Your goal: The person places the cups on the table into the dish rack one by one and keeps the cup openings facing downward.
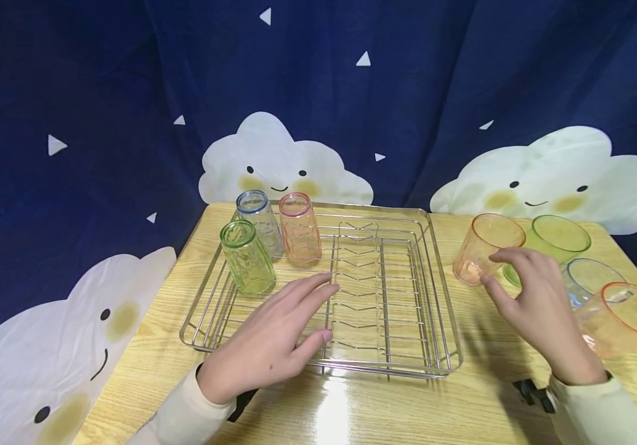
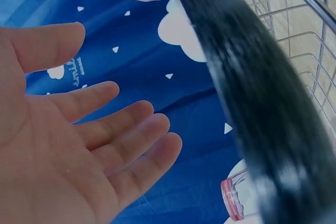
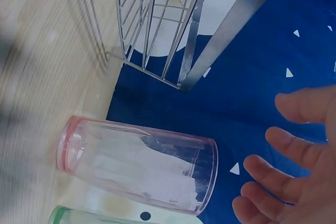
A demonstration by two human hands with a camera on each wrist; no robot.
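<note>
My left hand (image 1: pixel 274 337) hovers over the near left part of a wire dish rack (image 1: pixel 446 309), fingers spread and holding nothing. Three tumblers stand upside down in the rack's left half: a blue one (image 1: pixel 265 228), a pink one (image 1: pixel 301 238) and a green one (image 1: pixel 248 262). On the right, my right hand (image 1: pixel 537 303) is beside an upright orange-pink tumbler (image 1: pixel 490 247), thumb and fingers apart. The right wrist view shows this tumbler (image 3: pixel 142 161) with a gap between its rim and the fingertips (image 3: pixel 257 166).
Behind and beside the right hand stand more upright tumblers: a green one (image 1: pixel 560 238), a blue one (image 1: pixel 593 272) and an orange one with a red rim (image 1: pixel 629 321). The wooden table (image 1: pixel 385 408) ends at a dark blue curtain (image 1: pixel 318 80) with cloud prints.
</note>
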